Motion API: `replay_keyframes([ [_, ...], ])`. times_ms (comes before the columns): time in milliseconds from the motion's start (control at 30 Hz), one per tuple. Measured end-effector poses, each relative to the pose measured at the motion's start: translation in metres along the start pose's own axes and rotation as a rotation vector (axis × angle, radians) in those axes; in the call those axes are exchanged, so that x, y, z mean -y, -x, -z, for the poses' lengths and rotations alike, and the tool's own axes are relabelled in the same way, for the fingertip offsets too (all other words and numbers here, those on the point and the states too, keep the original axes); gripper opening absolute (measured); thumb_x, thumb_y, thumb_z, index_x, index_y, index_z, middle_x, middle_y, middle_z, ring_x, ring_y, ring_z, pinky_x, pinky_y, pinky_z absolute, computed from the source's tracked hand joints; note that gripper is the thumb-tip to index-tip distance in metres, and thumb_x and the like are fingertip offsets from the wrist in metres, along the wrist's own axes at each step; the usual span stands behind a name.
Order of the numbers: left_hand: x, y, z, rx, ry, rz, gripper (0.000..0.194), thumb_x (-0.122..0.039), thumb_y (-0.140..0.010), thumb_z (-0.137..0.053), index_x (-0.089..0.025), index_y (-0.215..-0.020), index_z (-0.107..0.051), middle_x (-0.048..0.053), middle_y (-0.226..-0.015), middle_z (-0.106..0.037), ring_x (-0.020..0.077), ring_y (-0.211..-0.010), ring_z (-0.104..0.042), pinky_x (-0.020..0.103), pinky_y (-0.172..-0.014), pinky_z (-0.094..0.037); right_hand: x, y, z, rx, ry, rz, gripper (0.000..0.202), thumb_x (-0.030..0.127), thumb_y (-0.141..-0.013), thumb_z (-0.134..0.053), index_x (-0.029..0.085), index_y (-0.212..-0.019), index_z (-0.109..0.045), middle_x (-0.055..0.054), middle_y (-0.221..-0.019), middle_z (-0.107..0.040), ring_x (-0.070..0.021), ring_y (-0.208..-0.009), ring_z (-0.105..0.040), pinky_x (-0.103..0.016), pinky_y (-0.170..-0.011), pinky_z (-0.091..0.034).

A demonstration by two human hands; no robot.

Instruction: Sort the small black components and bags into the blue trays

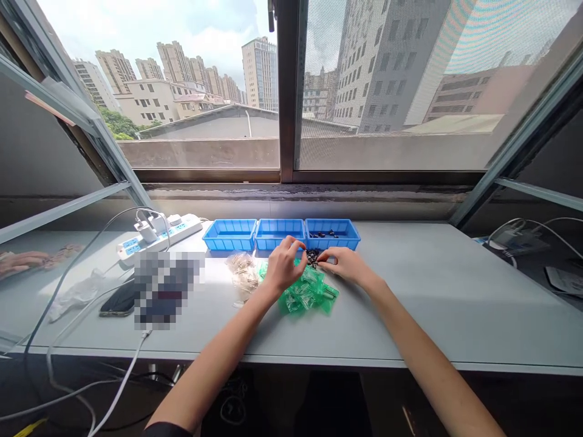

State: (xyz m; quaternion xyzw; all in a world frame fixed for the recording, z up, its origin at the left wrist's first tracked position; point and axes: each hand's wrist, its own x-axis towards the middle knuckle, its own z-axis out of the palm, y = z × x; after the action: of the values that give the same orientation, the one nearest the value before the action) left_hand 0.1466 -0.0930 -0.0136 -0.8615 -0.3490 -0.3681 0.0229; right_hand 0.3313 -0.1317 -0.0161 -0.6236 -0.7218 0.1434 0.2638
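My left hand point(286, 264) is above the near side of the blue bins, thumb and forefinger pinched together; whatever is between them is too small to make out. On the other side, my right hand point(345, 264) has its fingertips closed at the edge of a small pile of black parts point(312, 257). Under and in front of both hands lie green see-through plastic pieces point(307, 294). A clear bag of small pale metallic parts point(244, 276) rests left of my left hand. Several black pieces lie in the right blue bin point(334, 244).
The middle blue bin point(272, 245) and left blue bin point(230, 244) stand in the same row by the window. A power strip point(175, 230), a dark phone point(119, 300), a blurred-out object point(168, 291), a crumpled plastic bag point(77, 294) and white cables occupy the table's left.
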Motion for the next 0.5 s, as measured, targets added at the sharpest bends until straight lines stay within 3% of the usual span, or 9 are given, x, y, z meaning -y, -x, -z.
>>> replay_keyframes([
  [100, 0.002, 0.000, -0.002, 0.059, -0.019, -0.026, 0.008, -0.022, -0.086, -0.049, -0.020, -0.091, -0.055, 0.002, -0.092, -0.056, 0.0160, -0.083, -0.057, 0.027, -0.069, -0.047, 0.001, 0.000, 0.000, -0.013, -0.021, -0.024, 0.014, 0.030, -0.074, -0.058, 0.027, -0.075, -0.072, 0.001, -0.081, -0.072, -0.0170, -0.062, -0.058, -0.029, -0.059, -0.039],
  [233, 0.004, 0.001, -0.005, 0.177, -0.094, -0.048, 0.012, -0.029, -0.087, -0.051, -0.020, -0.091, -0.058, 0.004, -0.097, -0.056, 0.0192, -0.088, -0.056, 0.031, -0.071, -0.046, 0.003, -0.002, -0.002, -0.121, -0.121, -0.053, 0.009, 0.027, -0.067, -0.062, 0.025, -0.070, -0.070, 0.000, -0.077, -0.071, -0.0149, -0.057, -0.055, -0.028, -0.057, -0.039],
  [367, 0.003, -0.001, -0.003, 0.200, -0.085, -0.019, 0.016, -0.031, -0.090, -0.047, -0.021, -0.097, -0.056, 0.004, -0.099, -0.055, 0.0199, -0.092, -0.054, 0.032, -0.075, -0.044, 0.009, -0.007, -0.005, -0.219, -0.458, -0.103, 0.020, 0.036, -0.064, -0.065, 0.020, -0.075, -0.067, -0.003, -0.079, -0.069, -0.0090, -0.046, -0.046, -0.026, -0.048, -0.038],
  [500, -0.001, -0.002, 0.000, 0.194, -0.031, -0.035, 0.019, -0.029, -0.095, -0.036, -0.020, -0.093, -0.052, 0.003, -0.095, -0.055, 0.0186, -0.089, -0.052, 0.032, -0.075, -0.043, 0.020, -0.010, -0.009, -0.206, -0.805, -0.193, 0.037, 0.044, -0.058, -0.069, 0.019, -0.084, -0.063, -0.003, -0.079, -0.067, -0.0067, -0.044, -0.045, -0.023, -0.041, -0.035],
])
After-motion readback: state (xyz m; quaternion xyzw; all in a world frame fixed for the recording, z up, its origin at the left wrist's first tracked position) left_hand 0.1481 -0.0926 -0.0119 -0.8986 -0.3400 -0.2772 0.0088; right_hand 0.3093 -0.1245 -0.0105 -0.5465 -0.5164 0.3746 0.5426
